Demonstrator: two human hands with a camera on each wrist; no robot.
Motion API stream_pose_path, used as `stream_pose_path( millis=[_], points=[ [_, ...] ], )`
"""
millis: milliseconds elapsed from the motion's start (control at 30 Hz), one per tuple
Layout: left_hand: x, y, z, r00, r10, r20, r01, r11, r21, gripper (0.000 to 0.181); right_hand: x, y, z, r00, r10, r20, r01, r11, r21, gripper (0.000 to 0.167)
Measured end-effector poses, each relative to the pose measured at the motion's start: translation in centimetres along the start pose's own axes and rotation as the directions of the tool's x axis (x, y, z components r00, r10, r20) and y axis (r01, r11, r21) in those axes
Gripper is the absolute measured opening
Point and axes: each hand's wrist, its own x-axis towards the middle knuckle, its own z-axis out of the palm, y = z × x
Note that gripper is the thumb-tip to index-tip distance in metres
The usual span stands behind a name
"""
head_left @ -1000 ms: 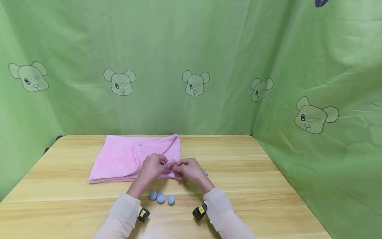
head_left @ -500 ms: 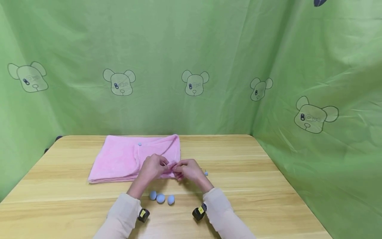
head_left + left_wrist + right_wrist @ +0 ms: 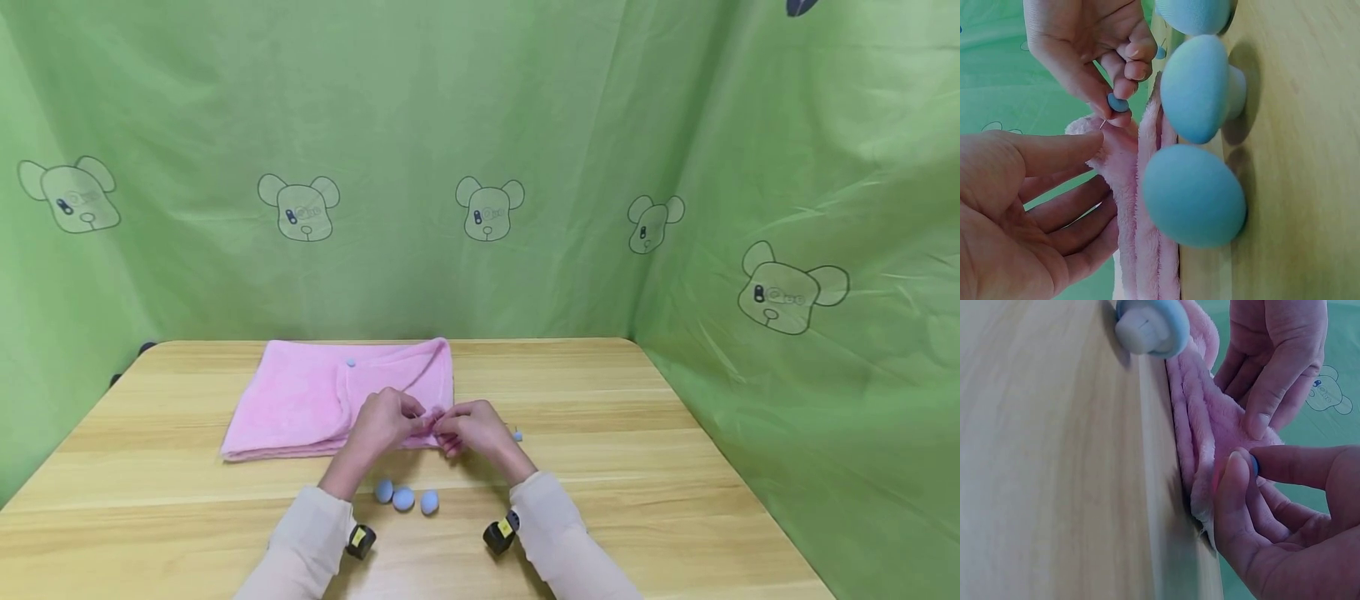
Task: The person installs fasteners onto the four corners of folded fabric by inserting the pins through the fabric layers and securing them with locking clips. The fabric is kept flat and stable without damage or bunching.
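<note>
Pink cloth [image 3: 288, 400] lies folded at the far left of the table [image 3: 637, 500]; the left hand [image 3: 384, 419] pinches its near right corner, where the right hand [image 3: 474, 429] pinches a blue-headed pin [image 3: 1117, 103].

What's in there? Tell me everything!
Cloth: one, pink, on the table
Knobs: three, light blue, in front of cloth
Small pieces: three, blue, one in right hand, one on cloth, one on table
Table: one, tan, under cloth
Curtain: count unclear, green, around table
Bear faces: five, outlined, on curtain
Dark patch: one, navy, top right
Dark bits: two, black, beyond table's left edge
Wrist cameras: two, black, one per wrist
Sleeves: two, cream, both arms
Left hand: one, bare, pinching cloth
Right hand: one, bare, pinching a small piece
</note>
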Motion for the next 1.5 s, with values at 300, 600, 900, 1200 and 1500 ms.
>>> stream_pose_path(
  millis=[300, 600, 900, 1200, 1500],
  points=[
    [-0.09, 0.1, 0.02, 0.999, 0.021, -0.028, -0.023, 0.999, -0.044, 0.016, 0.02, 0.03, 0.11, 1.0, -0.013, -0.002, 0.013, 1.0, 0.014, 0.016],
    [-0.12, 0.21, -0.05, 0.997, 0.033, -0.063, -0.037, 0.997, -0.07, 0.014, 0.16, 0.25, 0.04, 0.999, -0.002, 0.033, 0.0, 0.999, 0.054, 0.019],
    [-0.15, 0.19, -0.07, 0.997, 0.031, -0.069, -0.036, 0.997, -0.069, 0.015, 0.1, 0.23, -0.23, 0.99, 0.023, 0.141, -0.044, 0.987, 0.152, 0.039],
    [-0.1, 0.22, 0.1, 0.994, 0.055, -0.091, -0.062, 0.995, -0.075, 0.015, 0.12, 0.15, -0.37, 0.984, 0.03, 0.173, -0.061, 0.982, 0.177, 0.046],
    [-0.09, 0.23, 0.28, 0.995, 0.053, -0.088, -0.059, 0.996, -0.062, 0.017, 0.04, 0.03, -0.21, 0.989, 0.039, 0.141, -0.063, 0.984, 0.167, 0.033]
  ],
)
